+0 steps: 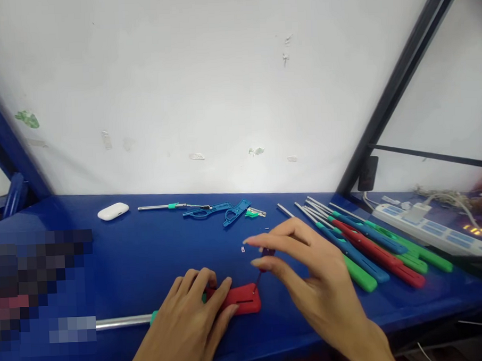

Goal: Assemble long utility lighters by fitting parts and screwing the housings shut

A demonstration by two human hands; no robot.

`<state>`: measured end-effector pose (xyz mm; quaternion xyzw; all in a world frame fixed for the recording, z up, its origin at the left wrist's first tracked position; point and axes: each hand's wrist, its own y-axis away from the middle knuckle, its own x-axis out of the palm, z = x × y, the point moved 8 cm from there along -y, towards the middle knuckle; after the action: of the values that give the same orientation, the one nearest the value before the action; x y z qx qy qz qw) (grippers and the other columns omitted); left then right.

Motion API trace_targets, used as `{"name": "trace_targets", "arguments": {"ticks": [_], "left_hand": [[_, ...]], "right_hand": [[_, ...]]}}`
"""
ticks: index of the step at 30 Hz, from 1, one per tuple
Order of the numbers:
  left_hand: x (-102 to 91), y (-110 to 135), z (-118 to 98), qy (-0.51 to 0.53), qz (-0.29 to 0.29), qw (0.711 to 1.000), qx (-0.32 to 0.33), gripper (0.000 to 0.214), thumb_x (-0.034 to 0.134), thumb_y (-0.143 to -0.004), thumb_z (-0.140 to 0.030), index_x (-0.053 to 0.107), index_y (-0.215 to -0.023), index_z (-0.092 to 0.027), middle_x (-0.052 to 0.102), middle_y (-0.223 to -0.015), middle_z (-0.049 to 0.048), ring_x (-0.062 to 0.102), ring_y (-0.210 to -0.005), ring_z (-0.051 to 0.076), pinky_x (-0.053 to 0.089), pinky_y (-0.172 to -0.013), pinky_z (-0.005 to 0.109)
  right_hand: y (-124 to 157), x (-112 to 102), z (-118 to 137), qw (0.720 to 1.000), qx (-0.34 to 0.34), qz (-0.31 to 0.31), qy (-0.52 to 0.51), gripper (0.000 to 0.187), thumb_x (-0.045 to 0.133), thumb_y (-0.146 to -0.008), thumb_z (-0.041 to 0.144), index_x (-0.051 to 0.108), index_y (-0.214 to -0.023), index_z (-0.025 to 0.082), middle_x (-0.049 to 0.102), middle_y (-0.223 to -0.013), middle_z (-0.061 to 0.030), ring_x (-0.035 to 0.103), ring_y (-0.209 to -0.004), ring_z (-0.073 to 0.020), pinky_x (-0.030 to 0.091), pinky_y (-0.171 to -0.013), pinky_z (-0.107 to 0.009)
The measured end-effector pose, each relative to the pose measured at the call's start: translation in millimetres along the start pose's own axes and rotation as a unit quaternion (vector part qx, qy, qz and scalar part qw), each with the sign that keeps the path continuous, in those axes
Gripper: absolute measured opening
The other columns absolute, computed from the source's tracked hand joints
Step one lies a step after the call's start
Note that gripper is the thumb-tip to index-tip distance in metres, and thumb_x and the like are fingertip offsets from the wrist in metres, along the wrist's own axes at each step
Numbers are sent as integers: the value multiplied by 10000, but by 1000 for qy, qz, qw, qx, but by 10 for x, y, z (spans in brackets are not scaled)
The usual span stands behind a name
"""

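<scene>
My left hand (pixel 186 310) presses a red long-necked gas lighter (pixel 242 300) flat on the blue table, fingers closed around its handle. The lighter's metal tube runs out to the left. My right hand (pixel 321 278) pinches a small dark screwdriver (pixel 267 251) between thumb and fingers. Its thin shaft slants down, and its tip meets the far end of the red handle. Beyond my hands lie two blue handle shells (pixel 236 213), a loose metal tube (pixel 156 207) with a green collar, and a green-and-metal part (pixel 255 214). A tiny white piece (pixel 243 249) rests close to my right fingertips.
Several assembled lighters in red (pixel 375 249), blue and green lie in a fan on the right. Behind them is a white power strip (pixel 430 228) with cables. A white earphone case (pixel 113 211) sits at the back left. The wall (pixel 221 96) bounds the table's back.
</scene>
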<state>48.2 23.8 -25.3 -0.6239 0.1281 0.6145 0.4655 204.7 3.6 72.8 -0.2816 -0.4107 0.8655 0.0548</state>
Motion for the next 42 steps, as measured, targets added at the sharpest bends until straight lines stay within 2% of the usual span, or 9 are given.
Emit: {"name": "trace_targets", "arguments": {"ticks": [4,8,14,18,23,27,32,37,42], "left_hand": [[11,2,-16,5,5,1000,14,402,376,-1092,-214,734,-1272,-247,739,-1108,104,678,-935,311,617,-758,505],[-2,-9,-9,12,13,1000,12,419,358,-1098,-204,749,-1241,-246,739,-1083,99,668,-925,309,605,-738,489],[-9,-5,-7,18,10,1000,11,465,295,-1118,-214,730,-1279,-215,731,-1099,105,655,-949,305,598,-772,489],[22,25,13,17,2,1000,-2,416,343,-1120,-248,718,-1299,-223,714,-1109,100,635,-953,289,584,-802,472],[52,54,19,29,-12,999,-16,433,309,-1135,-276,697,-1322,-232,692,-1118,93,610,-972,284,560,-837,477],[57,52,22,43,-9,999,-24,451,283,-1138,-279,666,-1366,-211,678,-1119,105,595,-958,291,550,-826,493],[52,51,17,49,-7,999,-23,400,343,-1127,-269,679,-1337,-216,669,-1154,111,587,-985,301,545,-839,501],[49,49,12,45,-2,999,-22,424,312,-1134,-283,667,-1360,-233,668,-1129,103,590,-974,293,551,-844,498],[45,75,15,42,-25,999,-22,457,271,-1139,-277,636,-1400,-192,655,-1176,134,576,-1002,310,552,-843,522]], "right_hand": [[-16,45,-62,996,29,61,-50,376,531,-1075,117,749,-1294,331,747,-1124,-17,710,-913,-141,595,-823,-265],[-32,-61,-103,999,35,11,13,219,695,-1007,178,812,-1132,315,651,-889,1,660,-792,-144,582,-741,-265],[-12,11,-59,995,26,84,-37,379,486,-1095,136,734,-1314,321,729,-1190,-37,702,-1011,-164,596,-866,-290],[-11,-66,-5,1000,9,11,3,175,751,-976,208,802,-1119,296,720,-921,-2,693,-808,-157,599,-738,-271],[16,109,-20,993,28,78,-89,373,516,-1085,145,729,-1326,333,758,-1188,-32,728,-1026,-177,619,-847,-300],[-2,37,-5,999,-1,3,-38,225,735,-990,184,792,-1176,298,714,-943,0,692,-852,-142,588,-770,-258],[6,159,-56,991,35,76,-106,323,571,-1074,157,758,-1279,323,756,-1214,-27,701,-1111,-174,597,-883,-293],[-15,104,-71,992,32,42,-112,229,812,-929,190,814,-1119,319,727,-963,3,685,-869,-164,583,-785,-293],[10,145,-17,984,23,103,-143,362,545,-1079,117,765,-1290,312,765,-1128,-9,707,-1010,-140,570,-879,-257]]}}
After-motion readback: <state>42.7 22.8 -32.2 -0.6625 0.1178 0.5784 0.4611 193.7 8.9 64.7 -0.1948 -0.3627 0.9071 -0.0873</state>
